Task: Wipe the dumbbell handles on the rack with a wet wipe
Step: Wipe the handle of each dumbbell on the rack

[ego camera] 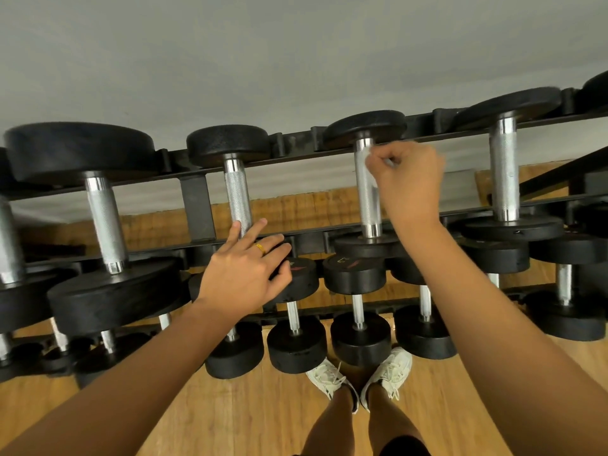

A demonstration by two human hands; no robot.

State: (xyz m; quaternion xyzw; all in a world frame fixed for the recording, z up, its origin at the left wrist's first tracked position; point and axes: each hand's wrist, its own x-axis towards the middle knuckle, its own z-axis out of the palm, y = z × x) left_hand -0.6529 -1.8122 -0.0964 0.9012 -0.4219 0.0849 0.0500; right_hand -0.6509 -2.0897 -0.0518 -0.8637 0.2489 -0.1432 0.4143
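Note:
A black rack [194, 205] carries rows of black dumbbells with silver knurled handles. My right hand [409, 181] grips a white wet wipe [371, 166] and holds it against the upper right side of one top-row handle [366, 199]. The wipe is mostly hidden in my curled fingers. My left hand [245, 274], wearing a gold ring, rests with straight fingers on the near weight head of the neighbouring dumbbell, below its handle [237, 195].
More top-row handles stand to the left [105, 218] and right [503, 169]. Smaller dumbbells [360, 337] fill the lower tiers. A grey wall rises behind the rack. My feet in white shoes [330, 378] stand on the wooden floor.

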